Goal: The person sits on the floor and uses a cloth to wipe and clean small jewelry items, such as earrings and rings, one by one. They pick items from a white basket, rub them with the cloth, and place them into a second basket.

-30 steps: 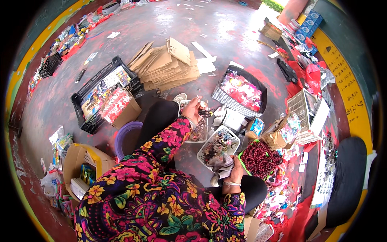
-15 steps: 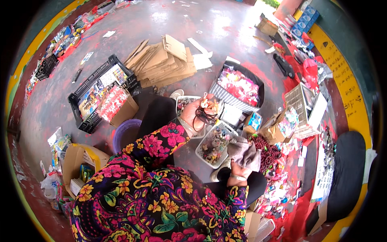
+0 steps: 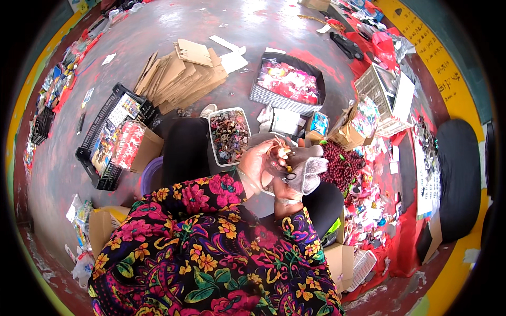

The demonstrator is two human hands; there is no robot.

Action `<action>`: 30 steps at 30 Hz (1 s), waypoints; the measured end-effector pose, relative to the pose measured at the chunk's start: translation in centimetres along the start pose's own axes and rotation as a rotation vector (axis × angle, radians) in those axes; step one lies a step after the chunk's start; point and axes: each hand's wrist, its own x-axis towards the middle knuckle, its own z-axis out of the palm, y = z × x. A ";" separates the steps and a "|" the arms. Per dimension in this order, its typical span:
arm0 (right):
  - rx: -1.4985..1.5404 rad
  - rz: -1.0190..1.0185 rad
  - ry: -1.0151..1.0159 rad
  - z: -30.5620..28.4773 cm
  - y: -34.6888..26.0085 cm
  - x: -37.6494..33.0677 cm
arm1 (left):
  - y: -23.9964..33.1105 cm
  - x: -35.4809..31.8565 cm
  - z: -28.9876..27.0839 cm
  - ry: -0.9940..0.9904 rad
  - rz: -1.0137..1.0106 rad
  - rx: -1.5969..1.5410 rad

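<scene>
My left hand (image 3: pixel 262 164) is raised in front of my chest, its fingers closed on a few small pale trinkets (image 3: pixel 282 152). Right beside it my right hand (image 3: pixel 289 181) holds a grey cloth pouch (image 3: pixel 310 169), the two hands touching. Both forearms wear floral sleeves. Just beyond my left hand a white rectangular tray (image 3: pixel 213 138) full of small dark mixed trinkets rests by my knee. A heap of dark red beads (image 3: pixel 342 163) lies to the right of the pouch.
A stack of flattened cardboard (image 3: pixel 179 79) lies far ahead. A woven basket (image 3: pixel 269 96) of pink-red packets stands to its right. A black crate (image 3: pixel 103 158) and a cardboard box (image 3: pixel 150 145) sit left. A white wire basket (image 3: pixel 374 92) and scattered packets crowd the right.
My left hand came down from beyond the tray to my chest and met my right hand. The grey pouch rose from near the beads to the left hand.
</scene>
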 end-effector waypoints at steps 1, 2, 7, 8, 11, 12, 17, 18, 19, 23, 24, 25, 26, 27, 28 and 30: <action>-0.069 0.005 0.021 -1.1 0.0 0.3 | -0.1 0.3 -0.4 0.040 0.005 0.015; -0.133 -0.024 0.004 -0.7 0.2 0.4 | 0.0 0.5 -1.0 0.034 -0.022 0.010; -0.341 -0.052 -0.046 0.6 -0.1 -0.3 | -1.8 1.1 -1.2 0.168 0.209 0.314; -0.364 -0.067 -0.110 0.6 -0.2 -0.4 | -1.9 0.9 -0.9 0.189 0.242 0.392; -0.648 -0.106 -0.020 -0.9 0.4 -0.6 | -2.8 0.6 -1.1 0.179 0.236 0.458; -0.499 0.005 0.010 -0.5 0.0 -0.8 | -2.7 0.3 -1.0 0.179 0.222 0.476; -0.159 -0.022 0.100 -2.7 0.6 0.0 | -3.4 0.7 -2.2 0.115 0.291 0.596; -0.065 0.034 0.118 -2.9 0.2 0.1 | -3.4 0.1 -1.3 0.194 0.270 0.632; 0.029 0.090 0.138 -3.0 -0.1 0.2 | -3.9 0.3 -2.4 0.165 0.296 0.618; -0.386 -0.134 0.148 -3.2 -0.3 0.4 | -4.9 0.0 -3.0 0.076 0.280 0.698; -0.370 -0.136 0.160 -3.1 -0.4 0.5 | -4.9 -0.5 -2.1 0.032 0.283 0.652; -0.300 -0.110 0.166 -3.2 -0.6 0.6 | -4.9 -1.0 -1.3 -0.011 0.286 0.606; -0.335 -0.130 0.171 -3.0 -0.8 0.5 | -4.9 -1.2 -0.9 0.014 0.250 0.601; -0.369 -0.150 0.176 -2.9 -1.0 0.3 | -4.9 -1.5 -0.5 0.038 0.213 0.595; -0.383 -0.157 0.175 -3.3 -1.2 0.3 | -4.9 -1.6 -0.5 0.062 0.177 0.589; -0.403 -0.174 0.158 -3.7 -1.5 0.9 | -4.6 -1.6 -0.5 0.013 0.194 0.603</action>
